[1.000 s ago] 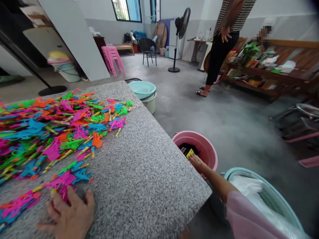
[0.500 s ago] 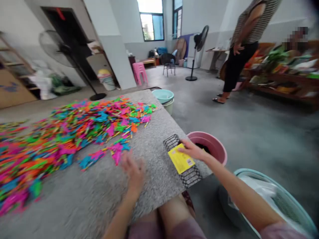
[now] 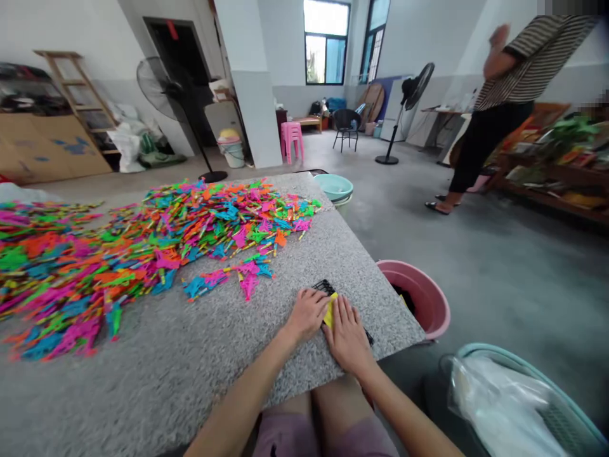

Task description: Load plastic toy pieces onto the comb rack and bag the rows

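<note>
A black lattice piece [image 3: 324, 287] wrapped with a yellow card [image 3: 329, 312] lies on the grey speckled table near its right corner. My right hand [image 3: 349, 336] rests flat across the card with its fingers stretched out. At the card's left edge, my left hand [image 3: 308, 312] has its fingers bent together and closed on it. Both hands hide most of the lattice and the card. To the left lies a large heap of small plastic pieces [image 3: 190, 235] in pink, blue, green and orange, with a few pulled toward the table's middle.
Just off the table's right edge stands a pink bucket [image 3: 440, 304] with dark things inside. Nearer me is a green basket [image 3: 480, 351] with clear plastic bags [image 3: 504, 400]. A light-blue basin [image 3: 335, 184] sits beyond the far corner. A person in a striped top [image 3: 528, 70] stands at the right.
My left hand has moved right from the bare tabletop to the card. The right hand has gone from holding the card's far side to lying flat on it. The view has turned left.
</note>
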The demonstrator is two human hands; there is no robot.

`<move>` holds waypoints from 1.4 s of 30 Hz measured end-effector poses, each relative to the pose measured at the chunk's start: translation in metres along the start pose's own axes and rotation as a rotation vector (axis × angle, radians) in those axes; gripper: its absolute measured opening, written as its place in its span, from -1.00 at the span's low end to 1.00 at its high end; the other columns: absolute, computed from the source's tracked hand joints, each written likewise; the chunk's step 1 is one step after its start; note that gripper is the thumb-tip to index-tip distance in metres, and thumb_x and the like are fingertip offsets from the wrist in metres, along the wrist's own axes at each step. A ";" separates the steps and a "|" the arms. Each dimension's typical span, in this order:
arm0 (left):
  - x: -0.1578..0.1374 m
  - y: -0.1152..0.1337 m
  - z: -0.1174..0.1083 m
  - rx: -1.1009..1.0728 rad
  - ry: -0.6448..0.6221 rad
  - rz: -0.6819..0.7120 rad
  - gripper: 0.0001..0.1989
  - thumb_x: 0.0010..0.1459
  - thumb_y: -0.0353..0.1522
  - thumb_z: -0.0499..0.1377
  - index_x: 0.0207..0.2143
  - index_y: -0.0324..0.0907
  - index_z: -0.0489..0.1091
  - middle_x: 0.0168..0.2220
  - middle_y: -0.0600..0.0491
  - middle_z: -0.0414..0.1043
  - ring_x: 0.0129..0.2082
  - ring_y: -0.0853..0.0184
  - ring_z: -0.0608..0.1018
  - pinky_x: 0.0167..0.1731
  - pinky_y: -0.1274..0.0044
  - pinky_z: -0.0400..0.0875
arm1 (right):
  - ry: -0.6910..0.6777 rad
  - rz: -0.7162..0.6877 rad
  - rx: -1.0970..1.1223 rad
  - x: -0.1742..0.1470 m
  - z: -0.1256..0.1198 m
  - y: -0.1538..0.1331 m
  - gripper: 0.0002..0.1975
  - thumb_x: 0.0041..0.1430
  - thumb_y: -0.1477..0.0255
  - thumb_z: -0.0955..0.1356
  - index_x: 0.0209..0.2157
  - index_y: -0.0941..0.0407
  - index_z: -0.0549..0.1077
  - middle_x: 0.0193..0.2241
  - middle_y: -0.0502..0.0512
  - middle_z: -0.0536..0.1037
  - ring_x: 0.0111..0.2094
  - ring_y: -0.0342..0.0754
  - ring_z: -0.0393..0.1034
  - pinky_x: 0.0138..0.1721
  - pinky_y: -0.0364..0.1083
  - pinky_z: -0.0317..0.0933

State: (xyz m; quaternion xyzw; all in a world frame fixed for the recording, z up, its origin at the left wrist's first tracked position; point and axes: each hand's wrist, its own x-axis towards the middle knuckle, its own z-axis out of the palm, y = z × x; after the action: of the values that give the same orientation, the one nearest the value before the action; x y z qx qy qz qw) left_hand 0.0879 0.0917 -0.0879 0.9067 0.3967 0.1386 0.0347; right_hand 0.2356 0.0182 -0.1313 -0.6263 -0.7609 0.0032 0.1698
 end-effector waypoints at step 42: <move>-0.172 0.010 0.009 0.162 0.234 -0.530 -0.34 0.28 -0.08 0.03 0.37 -0.03 -0.02 0.35 -0.06 0.05 0.33 -0.11 0.11 0.15 -0.07 0.20 | -0.115 -0.619 0.113 0.185 -0.001 -0.199 -0.19 0.03 0.18 0.46 0.28 0.06 0.20 0.28 0.28 0.16 0.30 0.32 -0.06 0.25 0.26 -0.09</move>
State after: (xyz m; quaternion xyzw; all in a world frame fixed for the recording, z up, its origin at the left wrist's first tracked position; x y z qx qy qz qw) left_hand -0.0137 -0.0408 -0.1332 0.7494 0.6305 0.1962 -0.0486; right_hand 0.0173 0.1517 -0.0398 -0.3535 -0.9223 0.0291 0.1537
